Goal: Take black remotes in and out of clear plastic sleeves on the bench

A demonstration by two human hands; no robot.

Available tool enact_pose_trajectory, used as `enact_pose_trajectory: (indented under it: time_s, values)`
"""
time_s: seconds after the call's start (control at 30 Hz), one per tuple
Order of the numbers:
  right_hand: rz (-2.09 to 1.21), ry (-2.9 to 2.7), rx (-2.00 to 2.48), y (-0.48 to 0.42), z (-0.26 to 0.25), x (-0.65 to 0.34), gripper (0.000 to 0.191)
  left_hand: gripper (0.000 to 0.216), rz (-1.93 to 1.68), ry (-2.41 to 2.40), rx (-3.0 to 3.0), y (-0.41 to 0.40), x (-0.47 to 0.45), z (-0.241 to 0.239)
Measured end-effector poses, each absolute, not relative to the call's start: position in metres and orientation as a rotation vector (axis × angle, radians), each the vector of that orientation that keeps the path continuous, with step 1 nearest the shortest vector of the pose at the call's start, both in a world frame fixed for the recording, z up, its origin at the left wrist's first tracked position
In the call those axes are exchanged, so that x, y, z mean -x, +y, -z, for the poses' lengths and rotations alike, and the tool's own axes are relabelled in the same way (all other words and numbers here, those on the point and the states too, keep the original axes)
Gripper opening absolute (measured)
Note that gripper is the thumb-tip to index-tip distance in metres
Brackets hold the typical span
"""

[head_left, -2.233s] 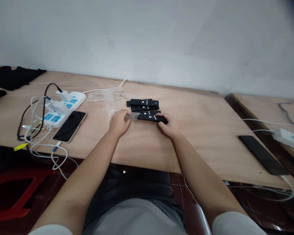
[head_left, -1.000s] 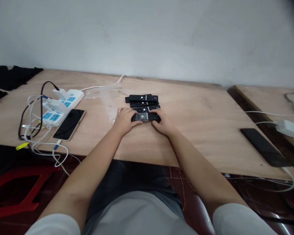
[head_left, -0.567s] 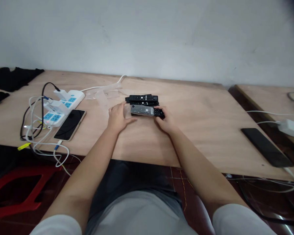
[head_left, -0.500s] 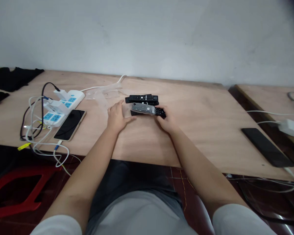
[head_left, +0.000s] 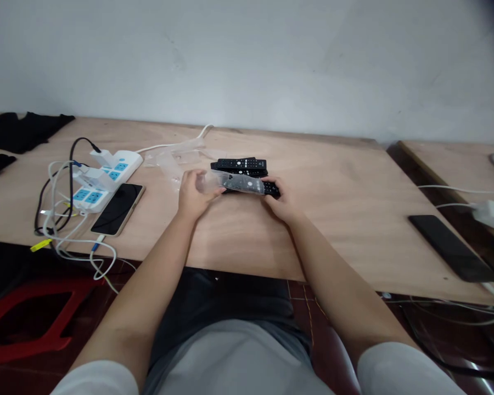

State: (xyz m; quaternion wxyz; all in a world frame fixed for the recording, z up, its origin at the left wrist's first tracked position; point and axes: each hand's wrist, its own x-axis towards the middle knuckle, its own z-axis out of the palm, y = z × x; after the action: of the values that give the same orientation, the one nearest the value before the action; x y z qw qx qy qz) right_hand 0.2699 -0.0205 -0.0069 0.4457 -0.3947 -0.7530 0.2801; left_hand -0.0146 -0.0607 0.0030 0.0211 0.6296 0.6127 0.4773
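Note:
A remote control in a clear plastic sleeve lies across the front of a small group of black remotes. My left hand pinches the sleeve's loose left end between thumb and fingers. On the other side, my right hand is closed around the right end of a black remote, whose rest is covered by the sleeved one. Just behind, more black remotes are stacked, buttons facing up.
Crumpled clear plastic sleeves lie left of the remotes. Further left are a white power strip with tangled cables and a phone. Another phone lies near the right edge of the wooden table. A wall stands behind.
My left hand has closed on the sleeve's end, where its fingers were spread beside it before. The sleeve now stretches further left over the remote. My right hand has hardly moved.

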Motion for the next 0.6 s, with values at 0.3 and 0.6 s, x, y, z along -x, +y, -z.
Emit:
enact_pose_trajectory:
  time_s: [0.3,0.6]
  values:
    - [-0.695,-1.899,1.001,-0.022,0.007,-0.271,0.051,0.057,-1.356,1.654,-1.983,-0.067,0.009,-0.008]
    - [-0.689,-1.897,1.000,-0.023,0.006,-0.270,0.051,0.044,-1.263,1.509,-2.125,-0.070,0.002,-0.009]
